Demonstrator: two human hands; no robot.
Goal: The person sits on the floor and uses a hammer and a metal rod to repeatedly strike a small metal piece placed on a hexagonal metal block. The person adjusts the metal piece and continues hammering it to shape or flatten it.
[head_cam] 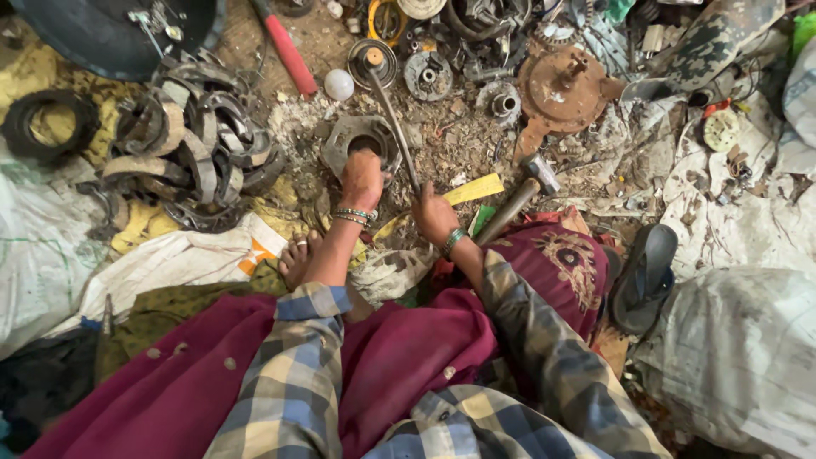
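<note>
Grey, dusty metal makes up the casting (361,140) that lies on the littered ground just ahead of the person's bare foot (296,257); it is a squarish housing with a round bore, and the near part of that bore is hidden under the left hand (362,177). That hand reaches forward with the arm nearly straight, palm down on the casting's near edge; the fingers curl over the rim, so whether they grip or merely press cannot be told. The right hand (433,214) is closed in a fist around the lower end of a long thin metal rod (393,129), which slants up and away past the casting's right side to a round part with a tan centre (372,59); whether the rod's tip touches that part is hard to make out. A hammer (518,197) lies just right of the right hand, its head pointing away. Left of the casting sits a heap of curved brake shoes (195,149), and a rusty disc (561,85) lies well to the right. A dark round pan (93,34) is cut off at the top left corner, with a few small bright scraps on it that are too small to identify.
</note>
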